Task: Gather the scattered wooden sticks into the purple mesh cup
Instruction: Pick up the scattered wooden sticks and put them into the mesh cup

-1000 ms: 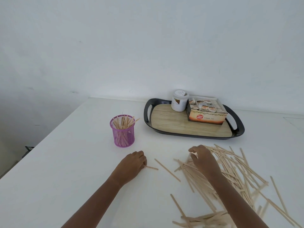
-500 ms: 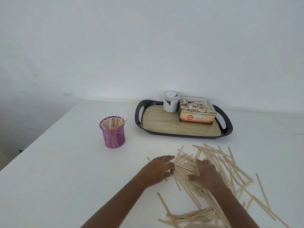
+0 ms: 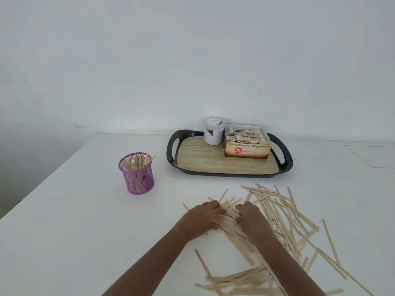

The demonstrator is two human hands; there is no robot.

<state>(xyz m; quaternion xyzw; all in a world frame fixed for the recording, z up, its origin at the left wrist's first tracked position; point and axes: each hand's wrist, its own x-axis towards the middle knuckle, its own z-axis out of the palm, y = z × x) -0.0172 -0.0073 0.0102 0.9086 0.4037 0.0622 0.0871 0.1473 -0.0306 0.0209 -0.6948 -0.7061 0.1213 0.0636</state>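
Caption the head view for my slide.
Left hand and right hand bunch wooden sticks; purple mesh cup stands apart.

Wall (image 3: 192,60) behind: plain white, matte, few faint scuffs and specks. Light soft, even, no hard shadows. White table (image 3: 74,231) runs back to wall, far edge butting against it; top smooth, slightly glossy. Thin outlined rectangle (image 3: 374,157) set in tabletop at far right. Left of table, lower wall (image 3: 42,150) falls into grey shade.

Cup (image 3: 136,176) left of tray (image 3: 203,160), sticks (image 3: 269,208) nearer.
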